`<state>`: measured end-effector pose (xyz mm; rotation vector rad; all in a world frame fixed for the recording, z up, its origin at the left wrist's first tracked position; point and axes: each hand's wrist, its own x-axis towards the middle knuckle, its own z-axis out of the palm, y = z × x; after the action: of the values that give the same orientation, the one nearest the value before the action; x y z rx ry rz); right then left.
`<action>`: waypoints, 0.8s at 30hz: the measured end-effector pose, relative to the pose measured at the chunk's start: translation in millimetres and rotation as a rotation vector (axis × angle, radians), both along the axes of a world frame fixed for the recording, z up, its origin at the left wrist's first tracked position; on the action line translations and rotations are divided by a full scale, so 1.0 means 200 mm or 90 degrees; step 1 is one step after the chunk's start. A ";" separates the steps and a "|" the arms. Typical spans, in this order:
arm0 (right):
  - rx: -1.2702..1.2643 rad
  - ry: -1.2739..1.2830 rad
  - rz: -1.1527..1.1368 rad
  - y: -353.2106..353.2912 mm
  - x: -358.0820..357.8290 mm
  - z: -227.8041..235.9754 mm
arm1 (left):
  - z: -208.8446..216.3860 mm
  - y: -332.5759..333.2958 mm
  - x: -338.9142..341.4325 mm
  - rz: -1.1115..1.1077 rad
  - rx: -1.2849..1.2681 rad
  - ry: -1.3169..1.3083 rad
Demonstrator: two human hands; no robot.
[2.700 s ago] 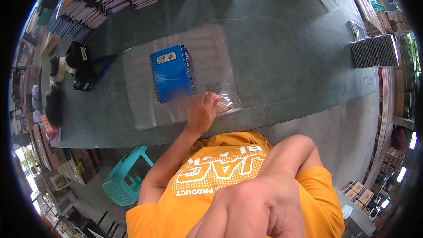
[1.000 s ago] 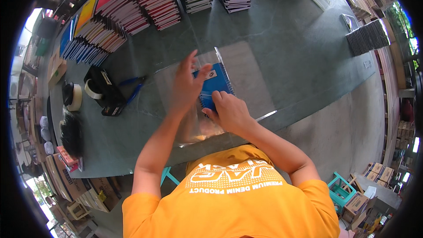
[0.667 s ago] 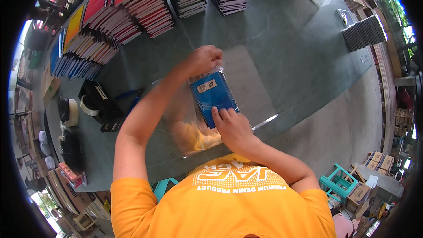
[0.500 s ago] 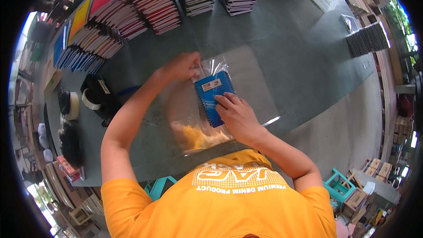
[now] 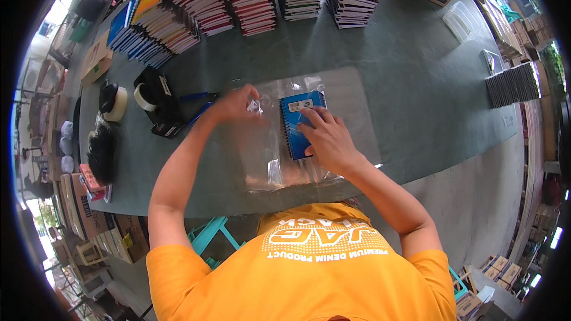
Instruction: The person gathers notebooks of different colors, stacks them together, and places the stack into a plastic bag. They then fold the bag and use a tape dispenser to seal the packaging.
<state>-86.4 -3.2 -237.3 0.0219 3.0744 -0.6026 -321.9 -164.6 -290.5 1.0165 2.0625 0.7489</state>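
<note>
A small blue spiral notebook (image 5: 301, 123) with a white label lies on clear plastic film (image 5: 351, 92), spread over the dark green table. Some of the film rises, wrinkled and shiny, around the notebook's upper and left sides. My right hand (image 5: 330, 137) rests on the notebook, fingers apart and pressing its cover. To the left of the notebook, my left hand (image 5: 238, 106) is closed with a glossy bit of the film at its fingertips; its lower part is blurred. Just left of that hand are blue-handled scissors (image 5: 199, 107), partly hidden by my forearm.
Beside the scissors stands a black tape dispenser (image 5: 159, 104), with a tape roll (image 5: 114, 102) farther left. Stacks of coloured spiral notebooks (image 5: 247, 3) line the far edge. At the right are a black stack (image 5: 513, 85) and a clear plastic tray (image 5: 461, 22).
My left hand has moved left, away from the notebook's top corner, with the film. My right hand stays on the notebook, its fingers now more spread. The whole view has shifted somewhat.
</note>
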 end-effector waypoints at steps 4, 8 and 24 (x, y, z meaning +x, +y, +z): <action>-0.037 0.072 0.042 0.05 -0.01 -0.08 | 0.02 -0.03 0.14 0.321 0.253 -0.043; -0.053 0.059 0.062 0.07 0.00 -0.10 | 0.07 -0.02 0.54 0.491 0.154 -0.115; -0.193 0.042 0.121 0.24 0.00 -0.20 | 0.15 0.09 0.77 0.149 0.014 0.182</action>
<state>-87.1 44.4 -278.3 -0.2927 2.9597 -1.0644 -167.1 -147.5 -260.3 0.9499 2.4560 0.7807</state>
